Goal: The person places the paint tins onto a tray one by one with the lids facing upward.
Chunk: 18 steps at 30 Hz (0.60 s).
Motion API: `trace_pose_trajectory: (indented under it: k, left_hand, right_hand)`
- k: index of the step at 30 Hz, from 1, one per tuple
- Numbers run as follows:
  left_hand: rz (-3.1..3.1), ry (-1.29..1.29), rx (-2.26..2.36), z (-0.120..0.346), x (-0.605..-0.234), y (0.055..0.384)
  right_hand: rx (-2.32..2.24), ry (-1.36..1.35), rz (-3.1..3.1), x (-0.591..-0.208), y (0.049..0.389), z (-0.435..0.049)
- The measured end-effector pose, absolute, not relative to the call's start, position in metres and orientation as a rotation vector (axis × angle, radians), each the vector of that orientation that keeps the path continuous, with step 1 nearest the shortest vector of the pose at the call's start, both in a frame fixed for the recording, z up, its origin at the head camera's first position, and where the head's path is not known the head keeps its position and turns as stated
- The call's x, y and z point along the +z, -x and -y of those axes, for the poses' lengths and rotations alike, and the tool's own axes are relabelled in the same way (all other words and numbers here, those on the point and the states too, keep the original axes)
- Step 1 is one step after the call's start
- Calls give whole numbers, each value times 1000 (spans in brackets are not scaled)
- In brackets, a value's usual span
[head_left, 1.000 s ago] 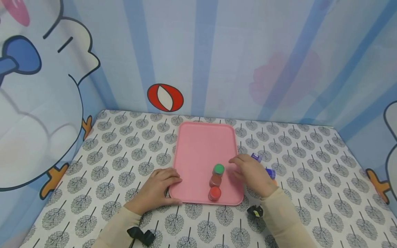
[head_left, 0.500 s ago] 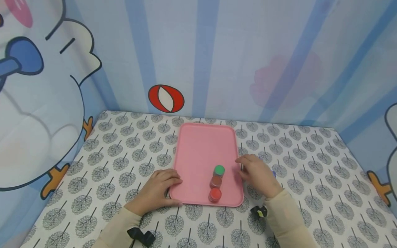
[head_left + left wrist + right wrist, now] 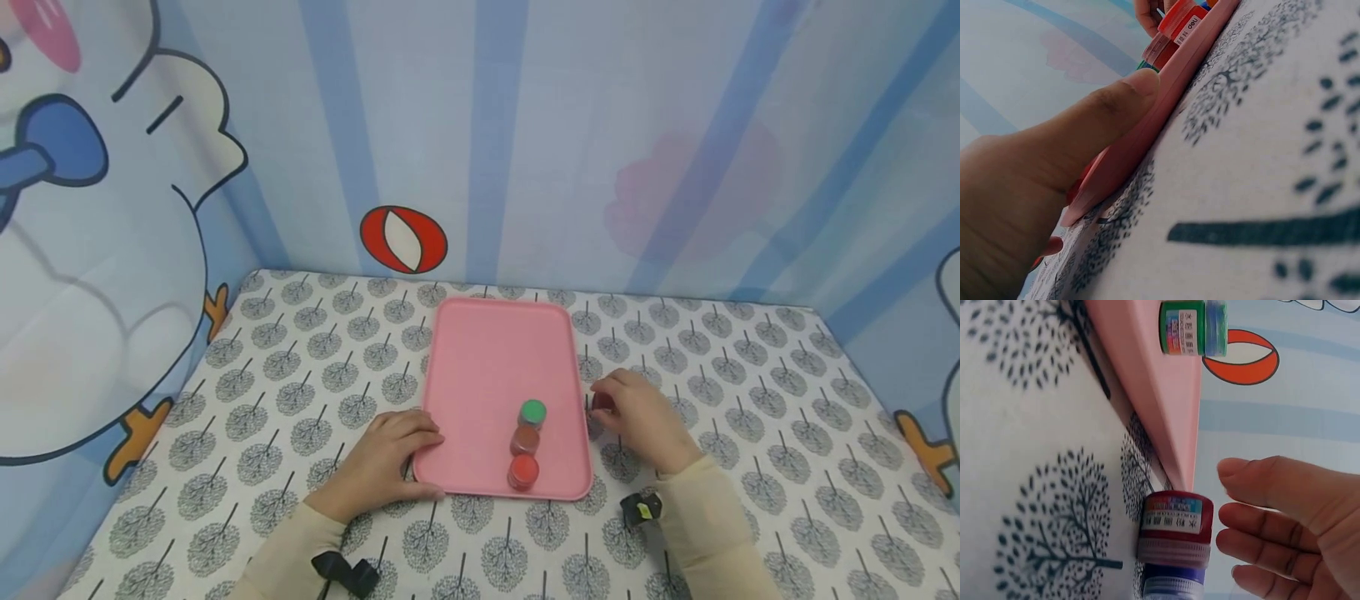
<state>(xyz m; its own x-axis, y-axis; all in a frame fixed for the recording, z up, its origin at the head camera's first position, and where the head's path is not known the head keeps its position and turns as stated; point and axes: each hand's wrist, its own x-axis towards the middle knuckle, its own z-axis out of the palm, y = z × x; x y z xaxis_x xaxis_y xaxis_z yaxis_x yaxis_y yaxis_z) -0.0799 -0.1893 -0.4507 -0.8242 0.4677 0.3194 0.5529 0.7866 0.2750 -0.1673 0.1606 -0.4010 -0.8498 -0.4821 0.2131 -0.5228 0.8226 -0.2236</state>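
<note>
My left hand [image 3: 382,462] rests at the near left corner of a pink tray [image 3: 480,350], fingers on its left rim. In the left wrist view the thumb lies straight against the rim. Off the tray's right edge, my right hand [image 3: 641,421] hovers at a dark red paint jar [image 3: 1175,522]. In the right wrist view that jar lies on its side, with a gap between it and the loosely bent fingers. A green paint jar [image 3: 533,413], a brownish-red paint jar [image 3: 525,440] and a red paint jar [image 3: 523,472] stand in a row on the tray.
A blue paint jar [image 3: 1174,581] lies just beyond the dark red one. Tree-patterned cloth [image 3: 300,400] covers the table. Behind it rises a blue striped backdrop [image 3: 585,150] with cartoon figures. Black wrist straps [image 3: 345,572] sit on both sleeves.
My right hand has moved right, from over the tray to outside its edge, and the dark red paint jar now shows beside its fingertips. The left hand and the three standing jars stay put.
</note>
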Motion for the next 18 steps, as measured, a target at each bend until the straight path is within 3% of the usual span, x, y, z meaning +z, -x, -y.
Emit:
trace_pose_trajectory:
  k: [18]
  left_hand:
    - [2760,787,-536,189,-451,80]
  right_hand:
    - [367,-584,2981,-395,166,-172]
